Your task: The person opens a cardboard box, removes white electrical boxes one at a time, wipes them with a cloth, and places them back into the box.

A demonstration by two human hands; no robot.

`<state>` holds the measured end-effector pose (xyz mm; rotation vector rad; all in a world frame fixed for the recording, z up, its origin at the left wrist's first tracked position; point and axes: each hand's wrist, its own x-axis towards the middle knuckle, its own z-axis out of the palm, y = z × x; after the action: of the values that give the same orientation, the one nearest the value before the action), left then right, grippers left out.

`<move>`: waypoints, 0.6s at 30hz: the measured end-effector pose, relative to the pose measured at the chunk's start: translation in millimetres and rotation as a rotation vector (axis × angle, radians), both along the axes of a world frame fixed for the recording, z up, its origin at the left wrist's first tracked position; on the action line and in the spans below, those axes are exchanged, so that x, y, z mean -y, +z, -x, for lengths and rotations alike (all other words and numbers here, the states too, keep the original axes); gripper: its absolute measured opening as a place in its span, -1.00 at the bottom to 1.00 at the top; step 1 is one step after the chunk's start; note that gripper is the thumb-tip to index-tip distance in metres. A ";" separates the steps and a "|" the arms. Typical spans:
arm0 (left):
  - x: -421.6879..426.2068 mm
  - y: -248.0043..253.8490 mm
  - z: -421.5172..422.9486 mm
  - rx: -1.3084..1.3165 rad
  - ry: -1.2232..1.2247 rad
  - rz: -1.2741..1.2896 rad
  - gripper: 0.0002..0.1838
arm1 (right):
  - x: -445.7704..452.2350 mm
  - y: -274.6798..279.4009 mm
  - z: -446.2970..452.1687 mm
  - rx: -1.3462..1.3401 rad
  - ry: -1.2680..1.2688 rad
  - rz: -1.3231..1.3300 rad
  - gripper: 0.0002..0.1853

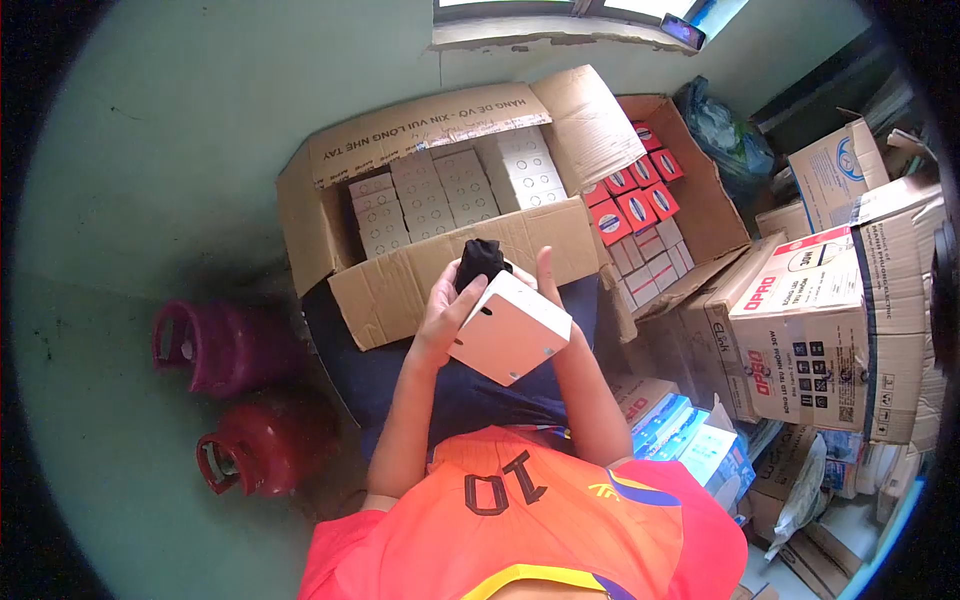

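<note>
A small white cardboard box (pixel 515 325) with a few dark oval marks is held between my two hands, tilted, above my lap. My left hand (pixel 438 318) is closed at the box's left edge, thumb against it. A crumpled black item (pixel 480 262), like soft cloth or a pouch, sticks up at the box's far edge, touching my left fingers; its lower part is hidden. On the right side, my right hand (pixel 556 290) grips the box with its thumb raised; the other fingers are mostly hidden. Just beyond stands an open carton (pixel 390 300) holding rows of small white boxes (pixel 440 195).
Right of the carton, another open carton (pixel 715 200) holds red-topped small boxes (pixel 637 208). Large labelled cartons (pixel 800 330) are stacked at the right, with blue-white packs (pixel 690 440) nearer me. Purple (pixel 235 345) and red (pixel 275 445) gas cylinders stand left. A phone (pixel 683 31) rests by the window.
</note>
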<state>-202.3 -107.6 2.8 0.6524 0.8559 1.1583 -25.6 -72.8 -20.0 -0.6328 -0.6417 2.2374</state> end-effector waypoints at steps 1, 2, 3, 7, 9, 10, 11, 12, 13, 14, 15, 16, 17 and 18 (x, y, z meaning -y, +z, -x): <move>0.2 -3.0 0.2 -0.004 -0.002 0.022 -0.53 | 3.3 -2.9 2.6 0.047 -0.018 0.042 0.02; -1.0 -8.8 0.2 0.032 0.027 -0.006 -0.63 | 1.2 -12.7 6.3 0.161 -0.115 0.089 -0.04; -1.3 -15.5 0.2 0.070 0.047 -0.008 -0.66 | -4.5 -19.6 13.2 0.275 -0.212 0.133 -0.10; -1.3 -28.9 0.9 0.076 0.197 -0.010 -0.74 | 17.6 -6.9 4.9 0.083 -0.411 0.239 -0.29; -1.9 -25.3 3.0 -0.009 0.327 0.006 -0.74 | 29.9 -9.1 5.6 0.087 -0.452 0.036 -0.28; -4.0 -24.6 2.0 -0.015 0.376 0.001 -0.73 | 35.7 -10.2 10.2 0.235 -0.480 -0.099 -0.26; -3.2 -24.0 -4.5 -0.032 0.429 0.055 -0.71 | 42.7 -11.1 14.3 0.383 -0.506 -0.234 -0.23; -1.8 -24.0 -8.9 -0.024 0.408 0.078 -0.69 | 51.7 -4.2 18.9 0.675 -0.511 -0.551 -0.11; -1.5 -24.0 -11.7 -0.016 0.385 0.097 -0.68 | 57.8 2.3 26.8 0.808 -0.550 -0.670 -0.02; -0.9 -25.8 -11.6 -0.056 0.328 0.078 -0.64 | 57.2 10.7 28.9 0.849 -0.572 -0.661 -0.01; 0.1 -28.6 -9.4 -0.096 0.274 0.057 -0.61 | 54.8 15.9 30.4 0.888 -0.592 -0.654 0.00; 0.3 -31.2 -6.7 -0.137 0.223 0.036 -0.57 | 52.0 9.2 31.9 0.859 -0.663 -0.632 -0.03; 0.0 -34.1 -4.9 -0.178 0.197 0.029 -0.57 | 48.7 -4.5 32.8 0.828 -0.731 -0.611 -0.06; 0.2 -35.7 -3.2 -0.220 0.172 0.023 -0.57 | 46.5 -12.4 33.2 0.797 -0.796 -0.588 -0.09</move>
<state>-199.0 -107.8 -32.8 0.7067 1.1275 1.2438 -58.8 -119.3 -32.4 -1.1999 -1.1188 0.9463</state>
